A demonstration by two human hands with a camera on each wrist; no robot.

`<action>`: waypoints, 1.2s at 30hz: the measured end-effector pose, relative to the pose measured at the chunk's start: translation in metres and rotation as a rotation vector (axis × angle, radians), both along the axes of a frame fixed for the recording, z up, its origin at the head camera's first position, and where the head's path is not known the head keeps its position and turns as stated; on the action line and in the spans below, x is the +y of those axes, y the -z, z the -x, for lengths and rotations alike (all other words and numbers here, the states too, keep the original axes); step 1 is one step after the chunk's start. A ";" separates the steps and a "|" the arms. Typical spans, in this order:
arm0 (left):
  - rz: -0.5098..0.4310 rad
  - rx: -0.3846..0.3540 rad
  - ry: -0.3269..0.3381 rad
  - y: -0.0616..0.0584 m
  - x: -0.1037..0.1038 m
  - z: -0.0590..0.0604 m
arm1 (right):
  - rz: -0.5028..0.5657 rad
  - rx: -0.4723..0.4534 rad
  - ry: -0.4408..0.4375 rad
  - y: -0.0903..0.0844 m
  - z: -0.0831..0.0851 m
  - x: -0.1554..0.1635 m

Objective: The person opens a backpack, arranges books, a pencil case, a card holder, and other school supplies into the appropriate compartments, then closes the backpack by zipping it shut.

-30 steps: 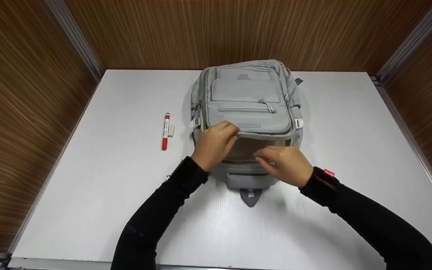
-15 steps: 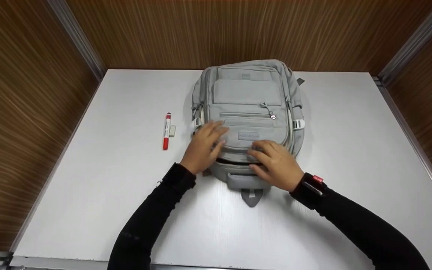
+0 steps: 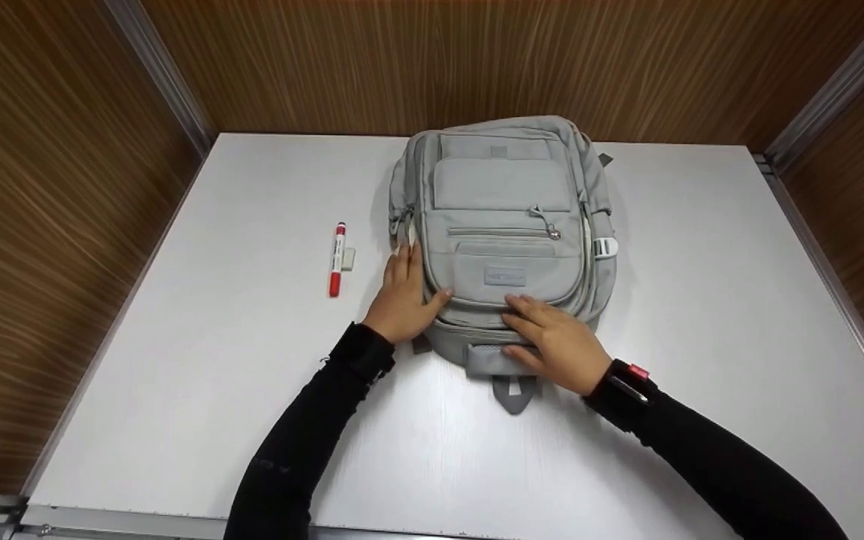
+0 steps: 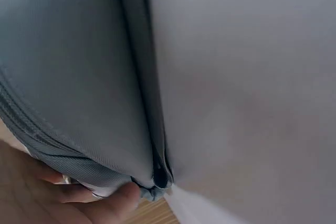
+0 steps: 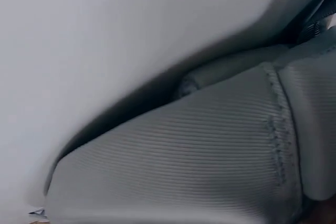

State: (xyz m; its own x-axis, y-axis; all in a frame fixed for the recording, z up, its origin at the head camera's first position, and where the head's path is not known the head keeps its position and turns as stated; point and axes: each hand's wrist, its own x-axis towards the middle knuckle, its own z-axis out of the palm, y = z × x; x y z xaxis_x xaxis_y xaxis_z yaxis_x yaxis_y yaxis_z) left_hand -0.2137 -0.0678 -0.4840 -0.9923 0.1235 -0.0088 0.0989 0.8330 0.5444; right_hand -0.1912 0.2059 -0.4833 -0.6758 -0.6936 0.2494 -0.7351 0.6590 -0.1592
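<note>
A grey backpack lies front side up, its top end with the carry handle toward the person. The left hand rests along its left side, fingers stretched out and thumb on the front panel. In the left wrist view, that hand shows at the lower left against the grey fabric. The right hand lies over the near edge, fingertips on the front flap and thumb by the handle. Ribbed grey fabric of the bag fills much of the right wrist view, where the right hand is almost wholly hidden.
Left of the bag, a red and white marker lies on the white table. A small pale eraser-like block sits beside it. Wood-grain panels stand around the back and sides.
The bag's front flap, lifted a second ago over a gaping main compartment, has come down over the opening. The left hand let go of its edge and slid to the bag's left side.
</note>
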 end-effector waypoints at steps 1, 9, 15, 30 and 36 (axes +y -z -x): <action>0.032 -0.005 0.008 0.000 0.003 -0.002 | 0.007 0.004 -0.007 -0.001 0.001 0.004; 0.196 0.000 0.041 0.000 0.025 -0.016 | 0.114 -0.009 -0.072 -0.001 0.017 0.042; 0.307 0.063 0.064 0.003 0.044 -0.028 | 0.154 -0.051 -0.101 -0.003 0.028 0.071; 0.207 0.206 0.093 0.000 0.035 -0.024 | 0.165 -0.055 -0.052 -0.012 0.021 0.076; 0.099 0.279 -0.028 -0.008 0.009 0.004 | 0.161 0.072 -0.101 -0.013 0.003 0.032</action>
State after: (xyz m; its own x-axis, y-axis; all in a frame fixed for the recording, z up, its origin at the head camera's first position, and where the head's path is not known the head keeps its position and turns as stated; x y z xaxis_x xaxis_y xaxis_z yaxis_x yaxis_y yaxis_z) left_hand -0.2175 -0.0588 -0.4760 -0.9610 0.1085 0.2545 0.2100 0.8850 0.4155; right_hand -0.1940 0.2377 -0.4707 -0.5810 -0.7043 0.4078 -0.8096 0.5517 -0.2007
